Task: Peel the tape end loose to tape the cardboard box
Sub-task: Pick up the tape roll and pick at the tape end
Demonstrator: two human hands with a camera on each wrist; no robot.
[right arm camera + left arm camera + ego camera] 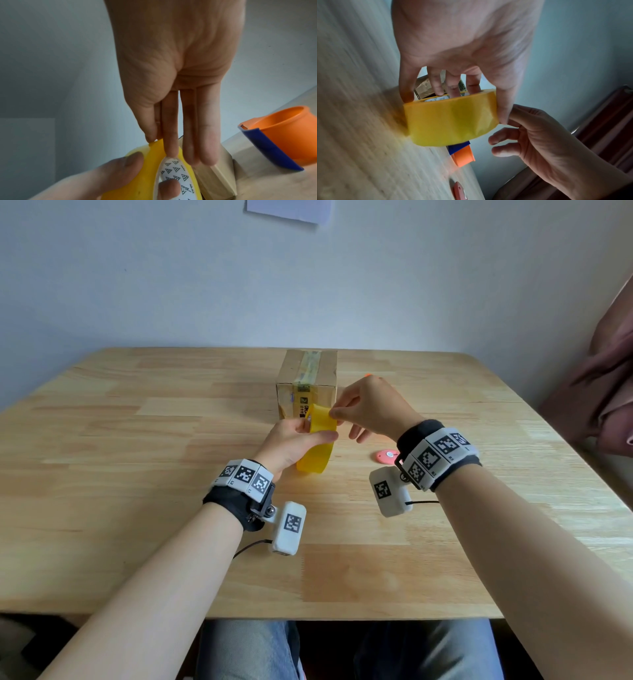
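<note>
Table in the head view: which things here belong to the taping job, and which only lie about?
For the job:
yellow tape roll, gripped by the left hand
tape end, pinched by the right hand
cardboard box

Lying about:
pink round item on the table
orange and blue tape dispenser

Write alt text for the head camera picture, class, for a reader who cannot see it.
Two hands work a yellow tape roll above a wooden table: the left hand grips the roll while the right hand pinches at its top edge. A taped cardboard box stands just behind, and a small pink disc lies to the right.
</note>
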